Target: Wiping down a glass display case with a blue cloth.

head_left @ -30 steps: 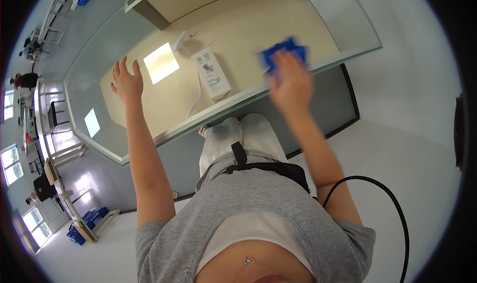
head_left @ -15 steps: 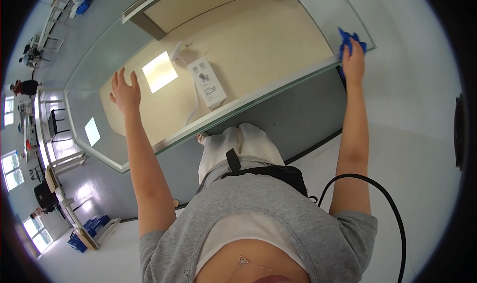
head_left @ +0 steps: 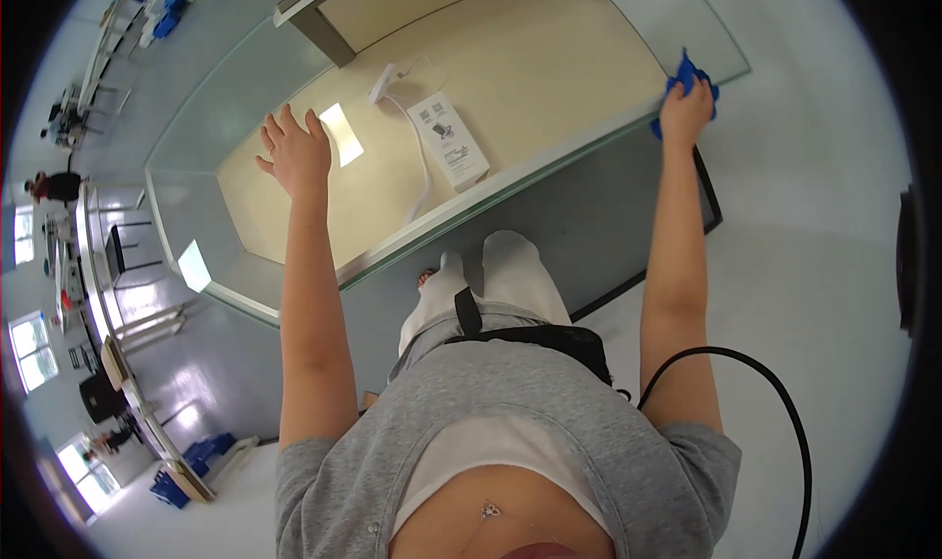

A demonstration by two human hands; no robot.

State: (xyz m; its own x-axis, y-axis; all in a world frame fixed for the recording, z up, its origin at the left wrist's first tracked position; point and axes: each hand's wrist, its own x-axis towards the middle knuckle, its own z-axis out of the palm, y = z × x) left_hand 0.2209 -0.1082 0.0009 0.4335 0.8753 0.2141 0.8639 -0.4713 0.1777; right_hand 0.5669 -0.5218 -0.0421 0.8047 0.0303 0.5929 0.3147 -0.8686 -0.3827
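Blue cloth (head_left: 689, 72) has moved rightward within 1 s, held bunched under the right hand (head_left: 685, 114).

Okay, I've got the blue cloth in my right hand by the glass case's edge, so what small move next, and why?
Perhaps draw the blue cloth leftward along the front rim: your right hand has it near that rim's right end, and most of the rim lies to the left.
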